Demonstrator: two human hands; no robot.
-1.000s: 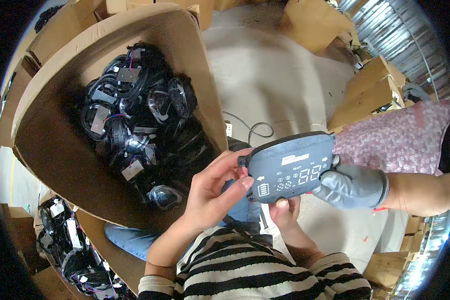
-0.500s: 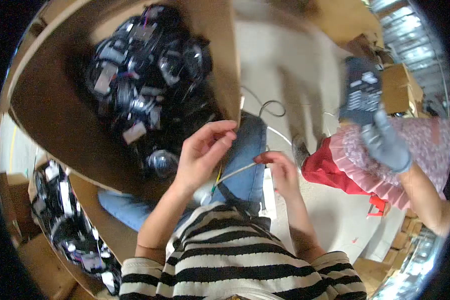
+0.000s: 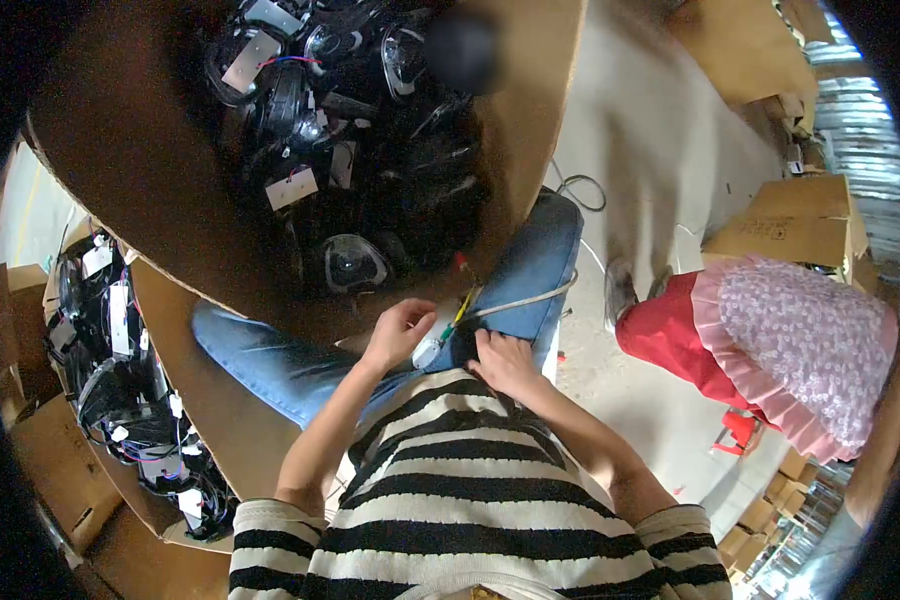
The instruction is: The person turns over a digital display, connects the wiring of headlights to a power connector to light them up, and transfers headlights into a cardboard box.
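My left hand (image 3: 400, 334) hangs over my lap, its fingers loosely curled with a gap to the thumb and nothing visible between them. Close to its right lies a small white round-ended piece (image 3: 427, 352) with green and yellow wires (image 3: 460, 312). A pale cable (image 3: 525, 299) runs from near these wires across my right thigh. My right hand (image 3: 508, 362) is low on my lap just below the cable, fingers bent and close together; their tips are partly hidden against dark material, so what they hold is unclear.
Before me stands a large cardboard box (image 3: 140, 200) of black-cased lamp units (image 3: 355, 262). Another filled box (image 3: 155, 410) is at left. On the right are a person in a pink ruffled apron (image 3: 800, 340), a red stool (image 3: 738, 432) and a carton (image 3: 785, 225).
My right hand has let go of the cable end and dropped to my lap. The left hand has lowered. The other person's gloved hand has withdrawn, and the view has shifted.
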